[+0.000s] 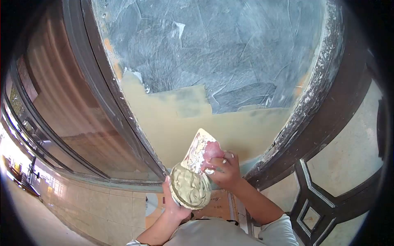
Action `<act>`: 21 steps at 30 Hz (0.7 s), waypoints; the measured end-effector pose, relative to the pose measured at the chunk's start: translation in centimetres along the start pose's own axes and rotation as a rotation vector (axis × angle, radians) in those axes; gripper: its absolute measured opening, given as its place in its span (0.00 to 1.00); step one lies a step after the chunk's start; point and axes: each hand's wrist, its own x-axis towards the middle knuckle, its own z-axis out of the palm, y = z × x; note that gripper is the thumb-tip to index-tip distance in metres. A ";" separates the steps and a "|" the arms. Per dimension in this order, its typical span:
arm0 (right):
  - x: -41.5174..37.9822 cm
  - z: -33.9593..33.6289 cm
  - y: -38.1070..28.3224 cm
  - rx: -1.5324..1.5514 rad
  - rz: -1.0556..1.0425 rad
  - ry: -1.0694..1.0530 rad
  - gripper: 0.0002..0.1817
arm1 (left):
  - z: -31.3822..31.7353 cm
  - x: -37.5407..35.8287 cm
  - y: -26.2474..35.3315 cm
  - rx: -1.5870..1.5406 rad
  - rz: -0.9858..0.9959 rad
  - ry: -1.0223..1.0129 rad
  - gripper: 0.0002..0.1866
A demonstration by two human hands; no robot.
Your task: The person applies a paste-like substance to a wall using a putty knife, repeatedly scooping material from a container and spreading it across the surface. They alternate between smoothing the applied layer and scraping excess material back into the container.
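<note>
My left hand is wrapped round the side of a round tub of putty, full of thick, pale yellow-green paste. In my right hand is a putty spreader with a pink grip and a broad blade smeared with paste. Its lower edge meets the tub's rim. Behind both hands stands a wall panel. Grey, scratched surface covers its upper part, and a smooth cream coat covers the lower part with a ragged upper border.
Dark wooden frames with flaking edges border the panel: a window on the left, a dark lattice on the right. A printed cardboard sheet lies below my hands. Beige tiles run along the lower left.
</note>
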 end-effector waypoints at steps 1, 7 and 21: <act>0.1 -0.2 0.1 0.060 0.066 -0.022 0.10 | -0.5 0.1 -0.2 0.002 -0.032 0.009 0.41; -0.9 -1.5 1.8 0.394 0.396 -0.063 0.12 | -2.9 0.2 -0.1 -0.008 -0.034 -0.024 0.44; -18.2 4.5 0.6 1.206 1.825 0.190 0.11 | -9.1 0.1 2.5 -0.090 -0.097 -0.033 0.44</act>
